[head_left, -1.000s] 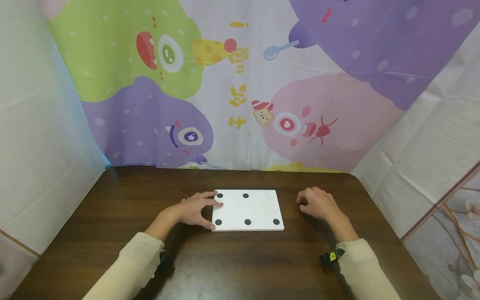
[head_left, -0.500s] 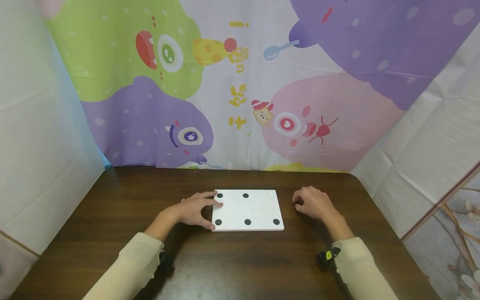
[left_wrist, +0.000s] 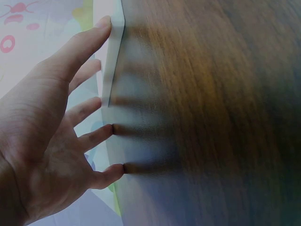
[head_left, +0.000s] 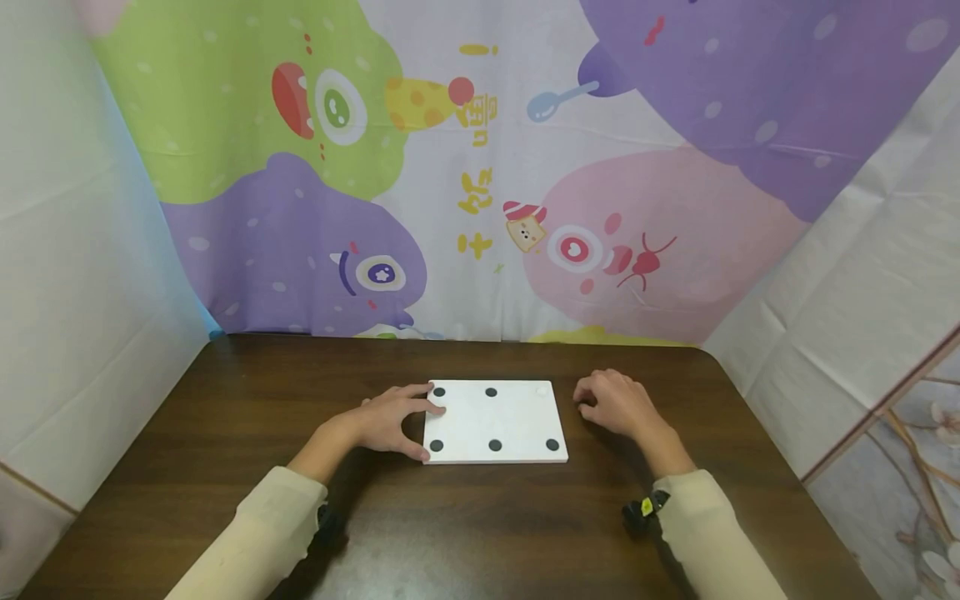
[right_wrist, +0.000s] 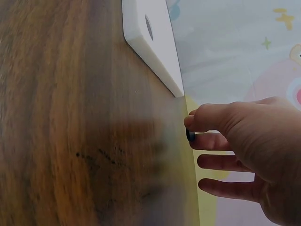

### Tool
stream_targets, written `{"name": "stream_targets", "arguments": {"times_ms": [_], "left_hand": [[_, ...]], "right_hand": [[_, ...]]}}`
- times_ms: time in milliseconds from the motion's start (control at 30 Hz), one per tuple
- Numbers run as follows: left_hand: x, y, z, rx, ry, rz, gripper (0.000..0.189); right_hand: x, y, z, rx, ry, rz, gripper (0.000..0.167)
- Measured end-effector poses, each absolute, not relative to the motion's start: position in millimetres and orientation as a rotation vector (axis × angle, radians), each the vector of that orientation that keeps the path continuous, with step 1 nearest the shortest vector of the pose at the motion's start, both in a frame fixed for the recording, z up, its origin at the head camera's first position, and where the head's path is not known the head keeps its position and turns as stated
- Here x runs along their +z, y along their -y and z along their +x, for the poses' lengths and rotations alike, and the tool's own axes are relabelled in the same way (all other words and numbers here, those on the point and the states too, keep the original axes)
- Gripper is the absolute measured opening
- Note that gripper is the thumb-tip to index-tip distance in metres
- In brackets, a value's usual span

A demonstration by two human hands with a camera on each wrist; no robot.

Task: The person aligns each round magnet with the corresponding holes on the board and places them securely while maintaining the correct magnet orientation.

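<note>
A white rectangular board [head_left: 491, 417] lies on the dark wooden table. Several black discs [head_left: 495, 446] are set in its top, while its far right corner shows a pale round spot [head_left: 542, 391]. My left hand [head_left: 390, 421] rests spread at the board's left end, thumb at the near corner and a fingertip on the top face. To the right of the board, apart from it, my right hand [head_left: 618, 404] pinches a small dark disc [right_wrist: 190, 135] between thumb and forefinger. The other right fingers extend loosely.
Behind the table [head_left: 480, 533] hangs a cartoon-printed curtain [head_left: 450, 292] close to its back edge. Pale cloth walls [head_left: 90, 250] flank both sides. A dark strapped device [head_left: 645, 510] sits on the right wrist.
My right hand has moved a little to the left, closer to the board, still pinching the disc. The left hand and the board have stayed in place.
</note>
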State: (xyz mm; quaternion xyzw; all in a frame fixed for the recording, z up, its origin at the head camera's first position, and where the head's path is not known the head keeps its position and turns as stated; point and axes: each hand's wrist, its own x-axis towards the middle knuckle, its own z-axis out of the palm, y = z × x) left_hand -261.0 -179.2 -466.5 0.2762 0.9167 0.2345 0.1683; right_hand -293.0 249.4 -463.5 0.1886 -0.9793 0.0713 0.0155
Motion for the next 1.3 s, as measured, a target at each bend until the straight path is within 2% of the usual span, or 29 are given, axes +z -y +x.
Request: {"name": "stream_targets", "arguments": {"times_ms": [233,333,400,600,933,1300], "left_hand": [[-484,186,-271,0.673,-2.628,0.854,0.086],[-484,184,-271,0.661,-2.633,0.836,0.084],[-484,184,-271,0.677,-2.613,0.778,0.089],[-532,196,-304,0.65,-2.644,0.785,0.096],[-474,183,-268,0.682,-2.603,0.797,0.087],[-472,181,-267,0.67,-2.603,0.783,0.087]], "right_hand": [[-463,-245,-295,0.241,3.031,0.6,0.007],[-463,-243,-296,0.243,3.032,0.6,0.007],[-463,-242,-297,0.241,3.028,0.607,0.007],[-461,-237,-297,0.226,3.018,0.634,0.008],[-460,-230,-299,0.253,3.014,0.629,0.01],[-461,-223,-304,0.232,2.994,0.682,0.011]]}}
